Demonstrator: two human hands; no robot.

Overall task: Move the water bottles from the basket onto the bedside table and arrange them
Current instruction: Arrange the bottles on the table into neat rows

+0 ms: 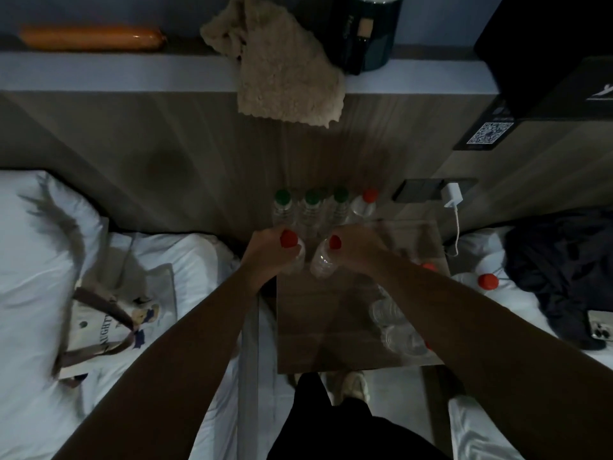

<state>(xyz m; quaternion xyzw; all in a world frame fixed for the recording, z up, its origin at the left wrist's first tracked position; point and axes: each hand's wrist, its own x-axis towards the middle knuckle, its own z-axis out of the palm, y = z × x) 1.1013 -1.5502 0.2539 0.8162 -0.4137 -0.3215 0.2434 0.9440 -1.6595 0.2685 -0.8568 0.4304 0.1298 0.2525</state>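
Note:
My left hand (265,254) grips a clear water bottle with a red cap (289,240), held upright over the bedside table (318,327). My right hand (356,250) grips a second red-capped bottle (326,257) right beside it. Against the headboard stands a row of bottles: three with green caps (311,199) and one with a red cap (369,197). More clear bottles (394,323) lie on their sides at the table's right, under my right forearm. Another red-capped bottle (487,282) lies on the right-hand bed. No basket is in view.
A tote bag (109,330) lies on the left bed's white bedding. On the right bed are dark clothing (564,263) and a phone (599,328). A white charger (452,195) hangs from a wall socket. A beige towel (285,71) drapes over the headboard shelf.

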